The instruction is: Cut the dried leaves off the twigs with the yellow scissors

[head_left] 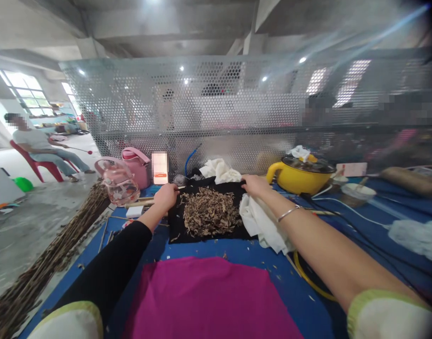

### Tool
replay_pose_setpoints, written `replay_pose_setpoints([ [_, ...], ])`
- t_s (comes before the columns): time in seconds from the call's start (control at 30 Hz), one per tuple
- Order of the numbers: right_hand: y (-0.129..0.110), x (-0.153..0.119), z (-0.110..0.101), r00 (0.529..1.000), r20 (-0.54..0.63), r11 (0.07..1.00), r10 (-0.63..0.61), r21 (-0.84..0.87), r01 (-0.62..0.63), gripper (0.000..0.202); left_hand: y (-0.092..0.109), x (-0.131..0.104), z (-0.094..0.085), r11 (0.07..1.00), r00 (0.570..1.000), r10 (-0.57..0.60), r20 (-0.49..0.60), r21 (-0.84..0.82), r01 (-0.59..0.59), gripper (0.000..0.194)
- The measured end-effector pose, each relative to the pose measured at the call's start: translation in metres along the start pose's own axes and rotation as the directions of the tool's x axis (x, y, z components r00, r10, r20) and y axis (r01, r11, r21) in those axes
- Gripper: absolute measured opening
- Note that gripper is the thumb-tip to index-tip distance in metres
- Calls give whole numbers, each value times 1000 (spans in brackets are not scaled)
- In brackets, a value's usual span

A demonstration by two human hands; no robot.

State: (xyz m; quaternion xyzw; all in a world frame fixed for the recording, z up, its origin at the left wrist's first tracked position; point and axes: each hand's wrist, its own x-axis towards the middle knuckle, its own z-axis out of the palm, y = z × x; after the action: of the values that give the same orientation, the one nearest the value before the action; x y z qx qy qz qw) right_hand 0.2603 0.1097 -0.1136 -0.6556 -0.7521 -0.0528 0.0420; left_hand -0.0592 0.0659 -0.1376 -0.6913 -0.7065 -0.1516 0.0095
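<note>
A black cloth (177,230) lies on the blue table, bearing a heap of brown dried plant bits (212,212). My left hand (165,197) is closed on the cloth's far left corner, fingers pinched together. At the far right corner, my right hand (255,184) pinches the same cloth's edge. White crumpled cloth (260,221) lies beside the heap, partly under my right forearm. Another white cloth bundle (221,170) sits just behind the black cloth. In front of it a magenta cloth (212,296) is spread toward me.
A pink water bottle (120,186), a pink flask (138,167) and a phone (160,168) stand at back left. A yellow pot (300,176) and cables are at right. Long dry stalks (53,256) lie along the left edge. A perforated metal screen (209,113) rises behind; a person (43,146) sits far left.
</note>
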Motion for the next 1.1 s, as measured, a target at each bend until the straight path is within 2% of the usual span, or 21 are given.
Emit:
replay_pose_setpoints([
  [0.07,0,-7,-11,999,-28,1000,16,-10,-16,42,1,-4,-6,1000,999,-10,-46,-8,10,33],
  [0.13,2,-21,-34,997,-67,1000,23,-19,-24,48,1,-14,-19,1000,995,6,-97,-9,-7,37],
  [0.2,7,-42,-67,994,-110,1000,1,-29,-4,44,1,-31,-37,996,994,93,-58,3,-93,32],
  [0.23,9,-56,-86,989,-141,998,-36,-49,29,39,0,-42,-47,986,986,164,16,6,-164,27],
  [0.27,10,-71,-104,985,-157,996,-68,-64,58,36,0,-56,-55,969,962,245,119,-6,-246,24],
  [0.33,9,-106,-132,986,-99,988,-137,-82,129,30,1,-88,-67,919,861,389,329,-67,-389,18],
  [0.37,6,-124,-138,980,-5,978,-201,-55,200,25,3,-106,-69,895,805,437,402,-105,-433,17],
  [0.4,1,-142,-139,943,159,956,-292,41,289,20,7,-124,-70,879,768,467,438,-134,-458,16],
  [0.47,-13,-174,-120,824,408,917,-393,243,317,20,19,-161,-65,860,764,506,400,-173,-480,18],
  [0.5,-21,-187,-102,816,426,915,-392,270,299,17,28,-178,-61,849,772,527,355,-195,-491,21],
  [0.57,-35,-204,-61,890,328,942,-316,217,255,18,48,-206,-48,821,772,570,282,-240,-518,23],
  [0.6,-40,-208,-41,927,265,957,-264,194,218,24,58,-215,-41,799,757,598,262,-266,-540,24],
  [0.67,-47,-211,-11,937,230,945,-264,256,203,23,78,-224,-29,800,779,588,215,-294,-523,25],
  [0.7,-49,-211,-2,921,248,927,-301,303,222,18,86,-223,-24,831,825,534,186,-296,-471,26],
  [0.77,-50,-213,6,915,208,902,-345,343,262,16,98,-216,-19,884,905,412,105,-287,-369,35],
  [0.83,-51,-218,5,914,108,876,-391,349,333,15,106,-205,-21,932,937,321,141,-221,-286,47],
  [0.9,-52,-224,1,898,9,843,-439,350,408,15,108,-195,-24,952,920,303,247,-125,-280,40],
  [0.97,-53,-228,-1,884,-40,816,-465,367,446,18,107,-190,-24,932,887,361,289,-86,-352,27],
  [1.1,-50,-226,0,919,-32,800,-393,482,359,26,99,-189,-11,850,836,517,183,-226,-476,18],
])
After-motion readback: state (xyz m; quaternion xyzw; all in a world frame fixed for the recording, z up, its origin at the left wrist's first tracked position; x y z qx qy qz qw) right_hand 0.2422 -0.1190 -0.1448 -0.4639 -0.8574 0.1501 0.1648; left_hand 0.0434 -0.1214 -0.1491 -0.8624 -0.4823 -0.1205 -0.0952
